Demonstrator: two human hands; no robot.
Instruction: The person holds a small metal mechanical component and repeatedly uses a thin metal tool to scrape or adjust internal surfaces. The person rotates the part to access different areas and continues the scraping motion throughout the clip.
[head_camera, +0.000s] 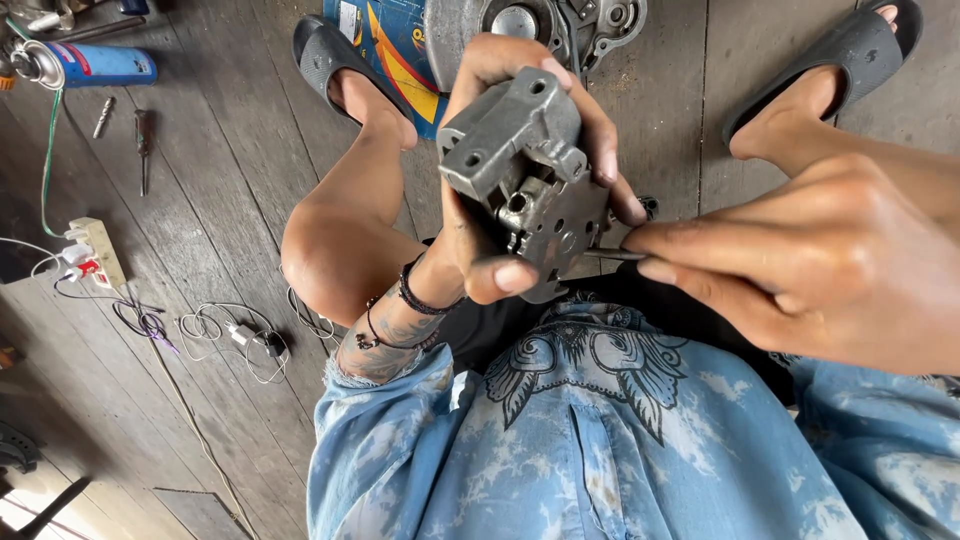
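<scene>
- Your left hand (520, 170) wraps around a grey cast-metal engine part (525, 185), fingers curled over its far side and thumb pressed against its near lower edge, so the grip is closed firmly on it.
- The part sits raised in front of your chest, its face with the round holes turned toward your right hand.
- Your right hand (810, 280) comes in from the right with thumb and forefinger pinched narrow on a thin dark metal tool (612, 255).
- The tool's tip touches the right edge of the engine part, just beside your left fingertips.
- Dark bead bracelets (415, 300) circle your left wrist, just below the part.
- Beyond your left hand, on the wooden plank floor (230, 150), lies a larger grey engine cover (560, 25), resting partly on a blue and yellow cardboard box (385, 50).
- Black slide sandals are on both feet: one (335, 60) just left of your left hand, the other (850, 55) above your right hand.
- Well to the left of your left hand lie a blue spray can (90, 65), a screwdriver (144, 145) and a small bit (102, 116).
- Nearer you on that side sit a white power strip (98, 252) and a tangle of charger cables (235, 335).
</scene>
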